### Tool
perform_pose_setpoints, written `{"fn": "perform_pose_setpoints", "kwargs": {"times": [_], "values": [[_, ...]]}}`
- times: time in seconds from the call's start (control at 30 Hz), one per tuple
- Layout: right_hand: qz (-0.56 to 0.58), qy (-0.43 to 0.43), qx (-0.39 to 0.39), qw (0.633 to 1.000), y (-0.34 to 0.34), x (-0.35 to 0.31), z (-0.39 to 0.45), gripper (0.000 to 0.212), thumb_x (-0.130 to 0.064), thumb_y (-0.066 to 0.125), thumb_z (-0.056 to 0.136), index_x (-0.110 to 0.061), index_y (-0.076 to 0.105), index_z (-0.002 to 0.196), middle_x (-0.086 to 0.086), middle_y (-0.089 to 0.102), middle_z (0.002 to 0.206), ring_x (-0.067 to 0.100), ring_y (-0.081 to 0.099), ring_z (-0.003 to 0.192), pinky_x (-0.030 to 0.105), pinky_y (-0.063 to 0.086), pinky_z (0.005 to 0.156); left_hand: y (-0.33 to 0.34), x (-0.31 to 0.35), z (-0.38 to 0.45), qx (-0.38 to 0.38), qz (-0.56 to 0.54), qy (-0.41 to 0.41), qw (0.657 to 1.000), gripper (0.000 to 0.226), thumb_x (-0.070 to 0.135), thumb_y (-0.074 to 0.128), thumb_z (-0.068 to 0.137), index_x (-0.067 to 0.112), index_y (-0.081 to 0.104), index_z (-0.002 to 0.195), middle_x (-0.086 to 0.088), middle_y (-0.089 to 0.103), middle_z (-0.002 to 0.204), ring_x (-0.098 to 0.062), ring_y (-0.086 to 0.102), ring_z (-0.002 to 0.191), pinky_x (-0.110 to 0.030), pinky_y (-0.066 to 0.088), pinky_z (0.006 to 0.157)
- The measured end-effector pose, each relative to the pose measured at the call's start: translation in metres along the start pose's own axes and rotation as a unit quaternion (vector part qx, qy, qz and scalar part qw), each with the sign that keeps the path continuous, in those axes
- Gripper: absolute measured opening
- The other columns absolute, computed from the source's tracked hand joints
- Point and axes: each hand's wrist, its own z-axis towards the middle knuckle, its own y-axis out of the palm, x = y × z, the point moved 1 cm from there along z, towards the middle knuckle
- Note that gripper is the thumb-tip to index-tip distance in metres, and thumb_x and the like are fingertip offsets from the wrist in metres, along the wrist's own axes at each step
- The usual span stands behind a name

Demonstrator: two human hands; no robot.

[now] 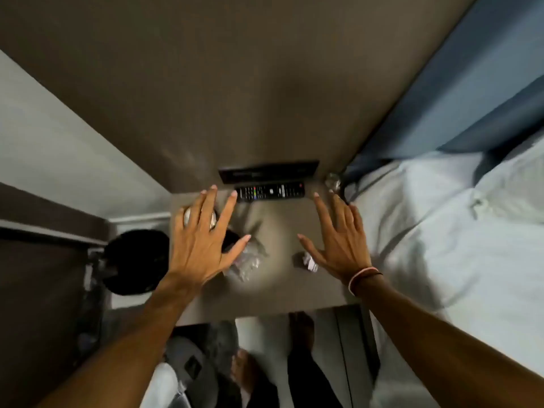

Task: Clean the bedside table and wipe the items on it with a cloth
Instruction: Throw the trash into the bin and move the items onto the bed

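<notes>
The brown bedside table (276,293) lies below me against a brown wall. A black remote control (270,192) rests along its back edge. My left hand (203,240) hovers over the table's left side, fingers spread, holding nothing; a pale round object under its fingers is mostly hidden. Crumpled clear wrapping (247,262) sits just right of its thumb. My right hand (338,234) hovers over the right side, fingers apart and empty. A small crumpled white paper ball (307,260) lies by its thumb. A clear glass (333,181) stands at the back right corner. I see no cloth.
A black panel (268,170) sits on the wall behind the remote. A bed with white sheets (447,237) borders the table's right side. A black bin (135,262) stands on the floor at the left. My bare feet (300,328) are below the table's front edge.
</notes>
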Motion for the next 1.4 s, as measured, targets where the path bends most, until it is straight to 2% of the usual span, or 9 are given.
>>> {"fn": "perform_pose_setpoints", "kwargs": {"times": [0.23,0.37,0.5,0.63,0.83,1.0,1.2,1.3,1.4], "values": [[0.028,-0.006,-0.144,0.989,0.206,0.037,-0.04,0.073,-0.052,0.039,0.102,-0.018,0.016,0.162,0.028,0.007,0.166,0.04,0.01,0.156,0.055,0.019,0.125,0.215,0.013,0.0,-0.152,-0.007,-0.049,0.987,0.097,0.092,0.017,0.074,0.043,-0.009,0.153,-0.016,-0.008,0.166,-0.042,-0.003,0.152,-0.079,0.012,0.11],[0.103,-0.011,-0.089,0.991,0.246,0.04,-0.055,0.063,0.0,0.054,0.095,-0.008,0.037,0.155,0.028,0.02,0.163,0.036,0.01,0.154,0.052,0.017,0.126,0.256,0.02,-0.012,-0.151,0.0,-0.062,0.987,0.072,0.068,0.034,0.092,0.035,0.02,0.155,-0.021,0.015,0.164,-0.047,0.015,0.149,-0.076,0.024,0.106],[0.17,0.028,-0.067,0.983,0.241,0.037,-0.053,0.061,0.011,0.058,0.087,-0.001,0.048,0.146,0.026,0.038,0.156,0.04,0.032,0.147,0.053,0.035,0.119,0.25,0.018,-0.013,-0.108,-0.014,-0.079,0.991,0.051,0.019,0.065,0.083,0.018,0.054,0.133,-0.021,0.051,0.139,-0.047,0.05,0.123,-0.061,0.049,0.088],[0.248,0.039,-0.105,0.962,0.214,0.015,-0.029,0.047,0.004,0.047,0.096,-0.011,0.05,0.141,0.014,0.049,0.139,0.022,0.051,0.123,0.033,0.047,0.106,0.216,-0.002,-0.017,-0.15,-0.067,-0.164,0.973,0.031,0.02,0.064,0.083,0.013,0.065,0.114,-0.017,0.061,0.123,-0.043,0.063,0.097,-0.051,0.057,0.076],[0.259,-0.051,-0.081,0.961,0.186,-0.062,-0.003,0.038,-0.045,0.035,0.099,-0.015,0.058,0.095,0.002,0.061,0.081,0.02,0.06,0.068,0.042,0.055,0.061,0.165,-0.078,-0.07,-0.011,-0.182,-0.332,0.926,0.036,0.032,0.04,0.078,0.008,0.065,0.084,-0.025,0.07,0.084,-0.046,0.065,0.08,-0.047,0.051,0.069],[0.434,-0.122,0.002,0.892,0.169,-0.192,0.035,0.036,-0.026,0.035,0.099,-0.002,0.059,0.11,0.003,0.045,0.109,0.0,0.047,0.095,0.017,0.042,0.082,0.152,-0.179,-0.094,0.238,-0.317,-0.337,0.854,0.042,0.018,0.042,0.085,0.001,0.047,0.123,-0.013,0.046,0.117,-0.02,0.047,0.108,-0.033,0.042,0.102],[0.459,-0.139,0.004,0.878,0.194,-0.331,0.067,0.041,-0.023,0.05,0.104,-0.013,0.043,0.143,0.011,0.051,0.137,-0.012,0.047,0.118,0.012,0.044,0.103,0.23,-0.234,-0.126,-0.021,-0.473,-0.315,0.823,0.092,0.029,0.049,0.091,0.031,-0.017,0.154,0.004,-0.02,0.166,-0.014,-0.012,0.154,-0.062,0.001,0.123],[0.384,-0.167,-0.18,0.89,0.221,-0.358,0.07,0.071,-0.039,0.053,0.102,-0.019,0.018,0.16,0.007,0.042,0.158,0.014,0.045,0.141,0.049,0.034,0.12,0.243,-0.256,-0.143,-0.004,-0.492,-0.306,0.815,0.096,0.028,0.055,0.089,0.042,-0.016,0.152,0.008,-0.02,0.165,-0.007,-0.013,0.152,-0.047,0.001,0.124],[0.363,-0.151,-0.18,0.902,0.232,-0.348,0.073,0.069,-0.043,0.045,0.104,-0.023,0.012,0.162,0.003,0.026,0.166,0.003,0.039,0.137,0.048,0.03,0.123,0.242,-0.281,-0.143,0.009,-0.473,-0.338,0.813,0.104,0.008,0.063,0.086,0.046,-0.007,0.153,0.004,-0.016,0.166,-0.009,-0.007,0.15,-0.035,0.008,0.115]]}}
